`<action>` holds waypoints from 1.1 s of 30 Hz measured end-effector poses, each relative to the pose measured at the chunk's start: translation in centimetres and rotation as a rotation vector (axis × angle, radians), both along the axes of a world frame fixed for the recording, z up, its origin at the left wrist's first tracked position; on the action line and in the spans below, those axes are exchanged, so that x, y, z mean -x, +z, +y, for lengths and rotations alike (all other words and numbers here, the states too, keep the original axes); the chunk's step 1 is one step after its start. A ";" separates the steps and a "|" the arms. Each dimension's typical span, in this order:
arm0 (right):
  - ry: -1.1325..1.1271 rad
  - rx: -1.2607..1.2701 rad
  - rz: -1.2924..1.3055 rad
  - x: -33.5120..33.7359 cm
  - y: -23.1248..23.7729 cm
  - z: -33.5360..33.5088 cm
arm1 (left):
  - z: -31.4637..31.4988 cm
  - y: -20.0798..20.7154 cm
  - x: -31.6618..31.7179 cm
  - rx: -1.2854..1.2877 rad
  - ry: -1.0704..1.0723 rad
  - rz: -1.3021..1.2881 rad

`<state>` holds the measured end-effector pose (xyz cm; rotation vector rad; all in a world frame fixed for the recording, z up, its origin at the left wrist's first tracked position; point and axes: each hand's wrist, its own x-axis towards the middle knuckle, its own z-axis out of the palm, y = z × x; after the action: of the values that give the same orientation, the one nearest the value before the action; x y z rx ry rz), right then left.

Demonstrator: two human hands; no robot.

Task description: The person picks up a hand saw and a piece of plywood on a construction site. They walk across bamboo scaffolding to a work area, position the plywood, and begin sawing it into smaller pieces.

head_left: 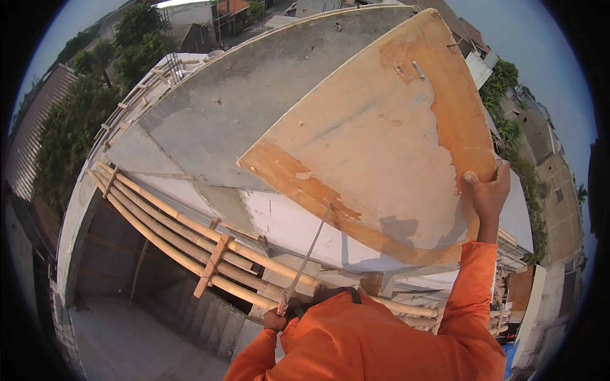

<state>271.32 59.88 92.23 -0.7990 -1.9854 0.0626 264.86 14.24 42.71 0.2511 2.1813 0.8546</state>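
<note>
A large plywood panel [375, 133], orange-brown under a pale dried cement coat, stands tilted in front of a grey concrete wall [254, 82]. At the panel's right edge my right hand [489, 190] is closed, thumb on its face and fingers behind. Low and left of centre, my left hand [276, 319] is wrapped round the lower end of a long thin metal bar [308, 257]. The bar slants up, its tip at the panel's lower edge; whether it touches the board I cannot tell. A nail-like piece [418, 70] sticks out near the panel's top.
Bamboo poles [184, 238], tied with a wooden crosspiece [211, 267], run across below the wall. Under them lies a drop to a concrete floor [140, 346] and steps [210, 324]. White blockwork [279, 216] shows behind the panel. Roofs and trees [70, 140] lie beyond.
</note>
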 end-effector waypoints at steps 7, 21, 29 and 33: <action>-0.018 -0.083 -0.036 -0.5 -0.2 0.6 | -6.2 -1.8 -1.8 0.538 -0.063 -0.188; -0.011 -0.002 0.011 -8.9 -3.6 -3.6 | -8.5 -0.6 7.2 0.511 -0.452 -0.232; -0.130 0.338 0.451 -24.3 -8.9 -10.0 | -1.9 3.2 15.6 0.527 -0.785 -0.302; -0.342 0.299 0.370 -32.2 -12.1 -14.4 | 0.3 4.7 18.2 0.553 -0.884 -0.305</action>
<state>303.54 45.50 80.14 -1.2159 -1.4882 0.2902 246.69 14.57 47.39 0.6776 1.6642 -0.1955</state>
